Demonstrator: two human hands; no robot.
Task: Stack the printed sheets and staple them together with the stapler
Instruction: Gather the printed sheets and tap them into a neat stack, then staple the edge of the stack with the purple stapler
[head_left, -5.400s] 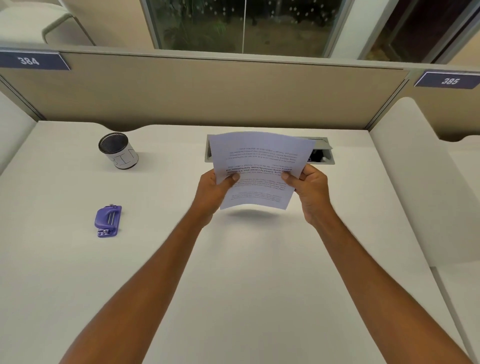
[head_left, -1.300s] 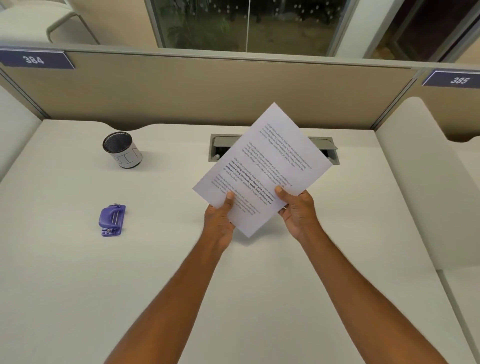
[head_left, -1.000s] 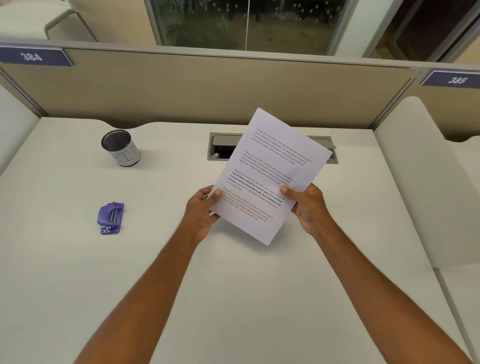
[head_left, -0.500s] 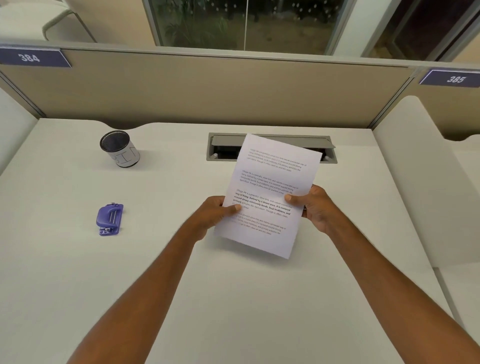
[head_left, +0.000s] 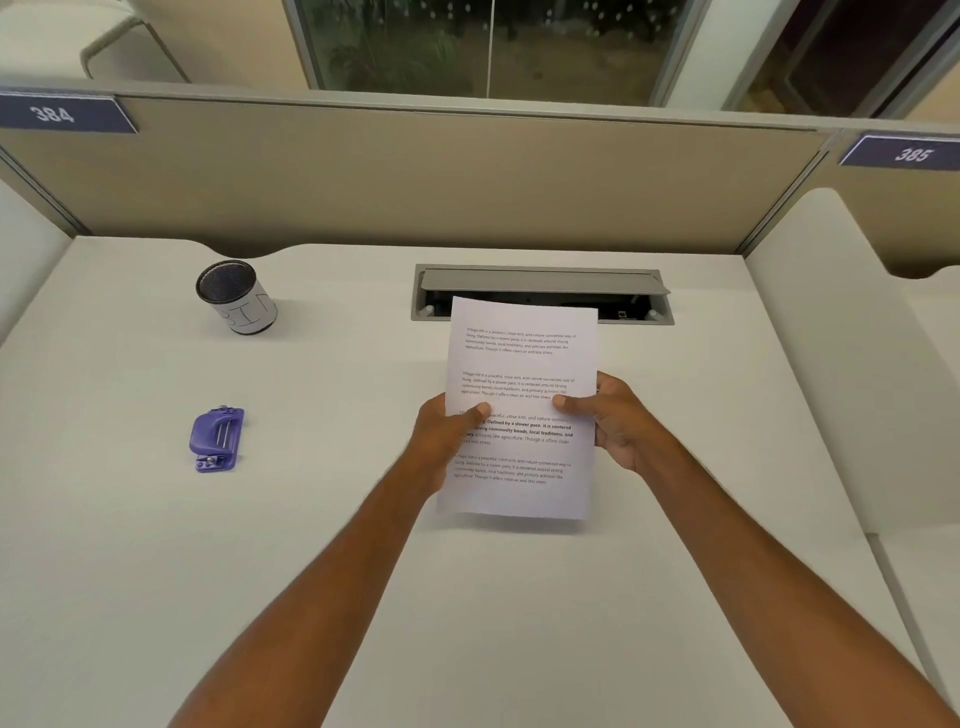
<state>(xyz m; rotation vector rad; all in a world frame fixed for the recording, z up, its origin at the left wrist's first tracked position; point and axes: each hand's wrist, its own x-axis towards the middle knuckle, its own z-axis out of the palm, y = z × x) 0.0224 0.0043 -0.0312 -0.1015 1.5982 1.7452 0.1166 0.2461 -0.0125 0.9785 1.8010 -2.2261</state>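
Hands (head_left: 447, 436) hold sheets (head_left: 519, 364) above white desk (head_left: 156, 571); beige partition (head_left: 415, 176) behind.

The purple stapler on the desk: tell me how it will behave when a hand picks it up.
The purple stapler looks small and rigid, so it should lift easily in one hand's grip. It lies flat on the desk, so rolling seems unlikely. Its hinged top might swing open if lifted by the top alone.
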